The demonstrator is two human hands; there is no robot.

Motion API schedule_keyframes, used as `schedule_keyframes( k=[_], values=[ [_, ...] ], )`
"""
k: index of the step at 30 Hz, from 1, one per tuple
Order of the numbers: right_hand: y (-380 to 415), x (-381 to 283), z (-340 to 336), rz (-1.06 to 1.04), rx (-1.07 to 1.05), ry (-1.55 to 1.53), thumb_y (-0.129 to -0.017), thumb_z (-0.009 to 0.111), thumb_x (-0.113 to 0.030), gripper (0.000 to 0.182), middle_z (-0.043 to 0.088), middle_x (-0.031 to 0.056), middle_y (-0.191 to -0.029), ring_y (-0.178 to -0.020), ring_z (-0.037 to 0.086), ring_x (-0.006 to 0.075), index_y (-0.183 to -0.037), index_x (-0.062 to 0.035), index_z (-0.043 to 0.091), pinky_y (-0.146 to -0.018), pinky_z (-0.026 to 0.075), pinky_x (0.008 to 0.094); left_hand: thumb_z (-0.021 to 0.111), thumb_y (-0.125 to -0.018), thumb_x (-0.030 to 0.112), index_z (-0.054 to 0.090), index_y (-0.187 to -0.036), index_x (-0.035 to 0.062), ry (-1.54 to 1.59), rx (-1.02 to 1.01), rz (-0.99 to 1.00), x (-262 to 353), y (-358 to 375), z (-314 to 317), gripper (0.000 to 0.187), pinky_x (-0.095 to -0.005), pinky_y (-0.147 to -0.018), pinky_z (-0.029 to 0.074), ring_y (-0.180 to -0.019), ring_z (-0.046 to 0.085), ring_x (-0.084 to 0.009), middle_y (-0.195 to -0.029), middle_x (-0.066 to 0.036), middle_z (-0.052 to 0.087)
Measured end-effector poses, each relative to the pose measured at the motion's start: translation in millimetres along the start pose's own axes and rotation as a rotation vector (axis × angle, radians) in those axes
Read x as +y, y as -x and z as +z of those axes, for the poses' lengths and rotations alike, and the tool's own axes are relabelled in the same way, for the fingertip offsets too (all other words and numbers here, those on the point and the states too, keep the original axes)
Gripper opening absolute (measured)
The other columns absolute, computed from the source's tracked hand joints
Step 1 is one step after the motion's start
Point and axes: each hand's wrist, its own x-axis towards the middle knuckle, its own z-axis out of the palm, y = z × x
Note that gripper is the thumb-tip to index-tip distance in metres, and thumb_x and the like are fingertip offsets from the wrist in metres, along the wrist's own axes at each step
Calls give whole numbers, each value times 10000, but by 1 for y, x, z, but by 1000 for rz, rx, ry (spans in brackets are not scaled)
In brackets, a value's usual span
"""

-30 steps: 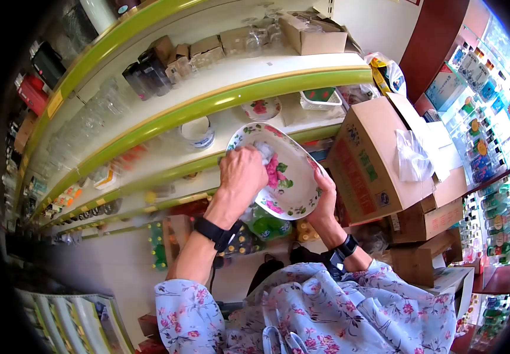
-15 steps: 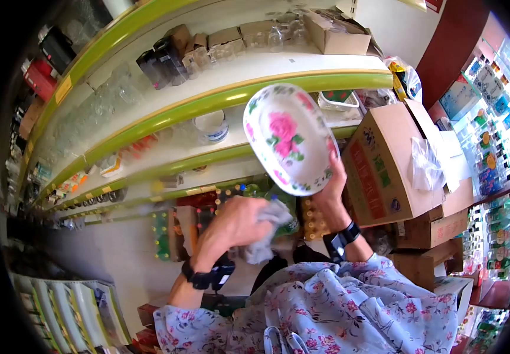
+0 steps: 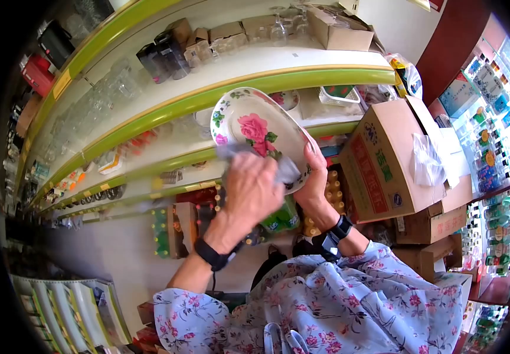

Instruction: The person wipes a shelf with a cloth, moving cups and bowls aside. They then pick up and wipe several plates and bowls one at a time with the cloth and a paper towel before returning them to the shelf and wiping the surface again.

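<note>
A white oval dish [image 3: 287,134] with pink roses and green leaves is tilted in front of the shelves. My right hand [image 3: 314,180] grips its lower right rim, the thumb on the inner side. Over the dish's lower left part, my left hand [image 3: 249,186] presses a grey cloth [image 3: 287,170] against the surface. The cloth is smeared by motion and partly hidden under the fingers.
Green-edged shelves [image 3: 219,91] with glassware run behind the dish. A large cardboard box [image 3: 379,162] stands close on the right, beside shelves of bottles [image 3: 497,218]. Bottles with yellow caps [image 3: 333,192] stand below the dish.
The dish has moved left and tilted more. My left hand has come up with the cloth from below the dish onto it. My right hand has shifted left, still on the rim.
</note>
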Motion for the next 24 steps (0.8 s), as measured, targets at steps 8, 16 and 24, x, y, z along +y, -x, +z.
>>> schedule_keyframes(
  k=[8,16,24],
  values=[
    [5,-7,-24,25,-9,87,-900,570,-224,522,586,141,-1276,-1139,574,222,-1344,39,490,-1000,440,345,593,-691,16,638,-872,44,-99,-35,170,-34,10,10,188,-470,-1005,392,-944,635,-247,-927,-107,668],
    [3,-11,-7,98,-3,137,-928,531,-163,432,625,123,-1215,-1076,604,206,-1314,32,527,-967,454,321,601,-626,46,658,-902,15,-72,-101,83,-48,3,15,283,-406,-853,443,-895,586,-302,-879,-147,647],
    [8,-9,-29,172,-18,184,-921,508,-154,431,622,142,-1225,-1098,601,225,-1301,48,531,-979,455,335,639,-571,30,602,-963,33,-55,-144,130,-29,46,29,394,-394,-844,389,-1011,564,-250,-1017,-101,646]
  ],
)
